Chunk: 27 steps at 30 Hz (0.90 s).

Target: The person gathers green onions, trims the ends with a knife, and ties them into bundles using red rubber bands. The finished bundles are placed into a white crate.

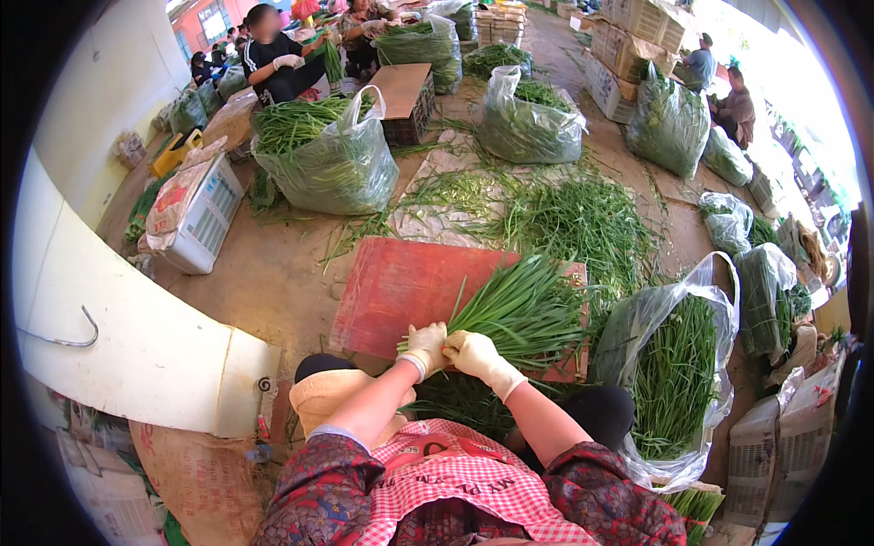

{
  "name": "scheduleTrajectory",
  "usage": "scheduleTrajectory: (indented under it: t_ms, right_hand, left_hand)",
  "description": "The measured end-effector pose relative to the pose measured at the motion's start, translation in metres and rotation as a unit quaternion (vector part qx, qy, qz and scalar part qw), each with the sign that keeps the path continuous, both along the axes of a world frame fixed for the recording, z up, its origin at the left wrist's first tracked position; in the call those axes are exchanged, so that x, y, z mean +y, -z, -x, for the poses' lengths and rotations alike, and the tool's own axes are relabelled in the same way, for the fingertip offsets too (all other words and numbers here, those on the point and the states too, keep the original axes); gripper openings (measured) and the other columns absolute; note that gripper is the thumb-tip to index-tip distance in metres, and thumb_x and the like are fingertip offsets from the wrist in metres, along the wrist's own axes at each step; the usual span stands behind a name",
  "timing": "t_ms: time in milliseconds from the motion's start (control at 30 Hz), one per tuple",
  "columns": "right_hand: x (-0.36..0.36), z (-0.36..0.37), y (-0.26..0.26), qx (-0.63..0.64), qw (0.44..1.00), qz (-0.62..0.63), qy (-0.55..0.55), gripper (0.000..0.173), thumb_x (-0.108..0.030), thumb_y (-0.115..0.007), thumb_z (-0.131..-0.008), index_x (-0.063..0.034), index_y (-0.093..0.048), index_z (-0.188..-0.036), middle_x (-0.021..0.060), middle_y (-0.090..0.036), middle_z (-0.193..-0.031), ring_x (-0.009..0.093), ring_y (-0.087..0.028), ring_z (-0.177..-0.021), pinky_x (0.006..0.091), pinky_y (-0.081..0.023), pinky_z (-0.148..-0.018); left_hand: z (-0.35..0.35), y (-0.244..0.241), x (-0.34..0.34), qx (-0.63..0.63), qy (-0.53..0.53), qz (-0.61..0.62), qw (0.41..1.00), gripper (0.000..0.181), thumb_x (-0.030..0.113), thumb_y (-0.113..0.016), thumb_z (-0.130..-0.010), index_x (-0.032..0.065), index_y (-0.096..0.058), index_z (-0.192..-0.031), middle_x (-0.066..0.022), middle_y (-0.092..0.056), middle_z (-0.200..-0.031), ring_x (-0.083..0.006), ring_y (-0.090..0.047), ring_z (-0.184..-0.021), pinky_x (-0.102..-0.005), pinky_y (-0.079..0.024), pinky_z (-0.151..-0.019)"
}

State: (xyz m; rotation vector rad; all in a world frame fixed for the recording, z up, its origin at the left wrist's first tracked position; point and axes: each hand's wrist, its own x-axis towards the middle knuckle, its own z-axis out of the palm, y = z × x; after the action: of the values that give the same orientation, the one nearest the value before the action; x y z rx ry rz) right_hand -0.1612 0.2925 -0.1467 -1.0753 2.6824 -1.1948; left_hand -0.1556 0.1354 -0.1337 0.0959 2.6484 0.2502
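Observation:
A bunch of long, thin green leaves, probably Chinese chives [526, 310], lies across a red wooden board [396, 286] in front of my knees. My left hand [425, 349], in a pale glove, wraps around the narrow end of the bunch. Pressed up beside it, my gloved right hand [476, 355] has its fingers curled in against the same end. A small red bit, perhaps a band, shows at the right fingertips; the fingers hide most of it. The leaf tips fan out toward the board's right edge.
Beside my right knee stands an open plastic bag of greens [676, 375]. Loose leaves [580, 225] cover the floor beyond the board. Farther off are more filled bags [328, 164], a white crate [205, 211] and seated people [283, 58]. A white ledge [136, 341] runs along my left.

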Motion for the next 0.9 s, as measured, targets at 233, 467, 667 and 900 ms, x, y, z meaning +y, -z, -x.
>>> scheduleTrajectory:
  t_ms: [233,467,667,900]
  right_hand:
    - [0.007,-0.005,-0.004,0.078,0.996,-0.013,0.050,0.016,-0.023,-0.064,-0.086,-0.0110,-0.067,-0.077,0.0132,-0.063,-0.078,0.035,-0.065,-0.078,0.0474,-0.052,-0.070]
    - [0.013,-0.050,0.029,-0.038,0.981,-0.048,0.183,0.022,-0.017,-0.075,-0.083,-0.0088,-0.064,-0.100,0.0135,-0.067,-0.095,0.033,-0.067,-0.084,0.0421,-0.054,-0.074]
    - [0.025,-0.057,0.032,-0.473,0.857,0.032,0.201,0.032,-0.037,-0.065,-0.096,-0.0056,-0.067,-0.090,0.0071,-0.070,-0.073,0.020,-0.067,-0.059,0.0308,-0.050,-0.055]
    - [-0.002,-0.032,0.015,-0.573,0.796,0.077,0.180,0.031,-0.031,-0.057,-0.100,-0.0040,-0.068,-0.090,0.0033,-0.068,-0.071,0.012,-0.063,-0.052,0.0229,-0.044,-0.048]
  left_hand:
    - [0.014,0.021,0.002,0.220,0.009,-0.033,0.975,0.053,0.031,-0.078,-0.071,0.0026,-0.052,-0.107,-0.0218,-0.063,-0.102,-0.0387,-0.067,-0.092,-0.0480,-0.056,-0.079]
    - [-0.005,0.051,0.014,0.167,-0.049,-0.032,0.984,0.049,0.030,-0.076,-0.073,0.0020,-0.055,-0.108,-0.0196,-0.065,-0.103,-0.0371,-0.069,-0.094,-0.0471,-0.057,-0.080]
    - [-0.004,0.042,0.017,0.163,-0.047,0.010,0.985,0.043,0.026,-0.071,-0.077,0.0023,-0.058,-0.111,-0.0173,-0.067,-0.105,-0.0313,-0.071,-0.095,-0.0444,-0.058,-0.080]
    - [-0.002,0.066,0.017,0.184,-0.023,0.052,0.981,0.060,0.023,-0.066,-0.086,-0.0017,-0.049,-0.137,-0.0141,-0.066,-0.112,-0.0287,-0.070,-0.094,-0.0411,-0.057,-0.077]
